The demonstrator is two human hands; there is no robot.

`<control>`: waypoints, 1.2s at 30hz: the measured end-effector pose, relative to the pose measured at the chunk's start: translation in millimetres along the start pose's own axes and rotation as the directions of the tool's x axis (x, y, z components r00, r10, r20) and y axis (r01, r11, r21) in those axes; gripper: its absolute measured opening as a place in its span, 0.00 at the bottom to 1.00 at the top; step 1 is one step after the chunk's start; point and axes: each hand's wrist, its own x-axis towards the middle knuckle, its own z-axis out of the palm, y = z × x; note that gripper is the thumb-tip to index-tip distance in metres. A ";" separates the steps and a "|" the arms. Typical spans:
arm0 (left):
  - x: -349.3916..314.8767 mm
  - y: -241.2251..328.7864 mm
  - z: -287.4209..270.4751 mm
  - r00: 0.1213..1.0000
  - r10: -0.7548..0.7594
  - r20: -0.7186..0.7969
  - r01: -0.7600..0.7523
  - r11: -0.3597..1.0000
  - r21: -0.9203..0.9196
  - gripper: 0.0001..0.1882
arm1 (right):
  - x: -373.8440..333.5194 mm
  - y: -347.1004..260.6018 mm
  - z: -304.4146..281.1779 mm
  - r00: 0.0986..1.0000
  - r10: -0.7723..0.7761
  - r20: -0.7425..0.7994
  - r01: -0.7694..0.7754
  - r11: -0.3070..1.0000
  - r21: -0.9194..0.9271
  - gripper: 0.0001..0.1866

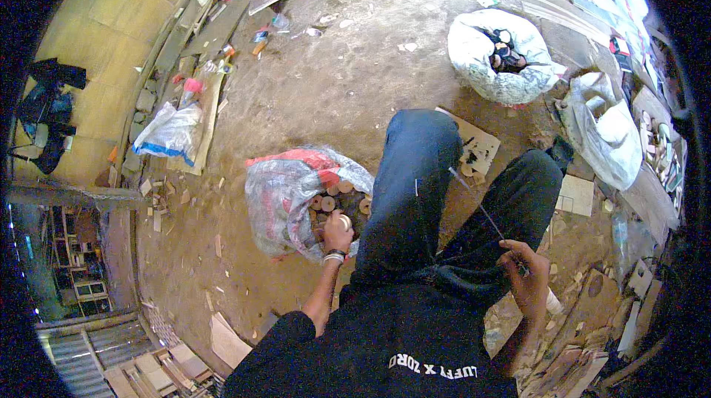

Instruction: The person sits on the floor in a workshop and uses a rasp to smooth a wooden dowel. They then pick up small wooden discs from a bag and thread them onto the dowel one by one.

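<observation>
Left leg (415, 191) bent; it lies between the two hands. Grey-and-red sack (268, 209) just left of that leg, mouth open, round wooden pieces (327, 203) inside. Thin rod (479, 204) on the other side: long axis slants from the right hand (527, 268) up and leftward, far end over the inner edge of the left knee. Right fingers pinched on its near end, no gap seen. Left hand (338, 235) at the sack's mouth, much the nearer to the pieces; fingers curled, apparently around a pale disc (345, 221) (partly hidden). Disc lies left of the rod, well apart, beyond the leg.
</observation>
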 end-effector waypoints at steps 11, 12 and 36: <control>21.1 176.4 -181.4 0.964 0.214 0.158 0.200 -0.191 -0.961 0.32 | 2.5 -34.4 26.7 0.962 -0.149 0.229 0.163 0.986 -0.043 0.35; 20.7 190.4 -189.6 0.948 0.289 0.135 0.197 -0.197 -0.960 0.33 | 4.1 -36.6 30.2 0.954 -0.135 0.266 0.152 0.987 -0.044 0.41; 71.5 247.9 -253.1 0.500 0.843 0.200 -0.132 0.302 -0.944 0.36 | 8.1 -44.4 25.8 0.944 -0.120 0.306 0.124 0.992 0.007 0.40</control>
